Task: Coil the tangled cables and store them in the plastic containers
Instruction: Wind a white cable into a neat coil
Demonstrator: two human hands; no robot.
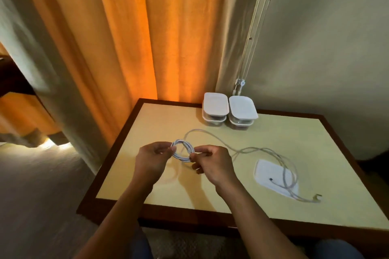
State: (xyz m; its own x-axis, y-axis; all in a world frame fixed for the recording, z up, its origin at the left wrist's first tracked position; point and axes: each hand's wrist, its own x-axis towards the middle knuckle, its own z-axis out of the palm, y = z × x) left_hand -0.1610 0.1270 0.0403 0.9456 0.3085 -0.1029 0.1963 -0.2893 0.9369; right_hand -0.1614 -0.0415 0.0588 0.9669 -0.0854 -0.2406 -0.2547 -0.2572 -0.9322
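Cable coil (180,158) between left hand (150,162) and right hand (212,166) fingers (202,150), probably pinched.

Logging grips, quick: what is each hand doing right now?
Left hand: pinching the white cable coil at its left side.
Right hand: pinching the same coil's right side.

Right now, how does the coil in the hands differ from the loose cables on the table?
The coil is a small tight ring; the loose cables sprawl in wide crossing loops. The left hand and right hand hold the coil up; the loose cables lie on the table and a flat lid. Both are thin and pale.
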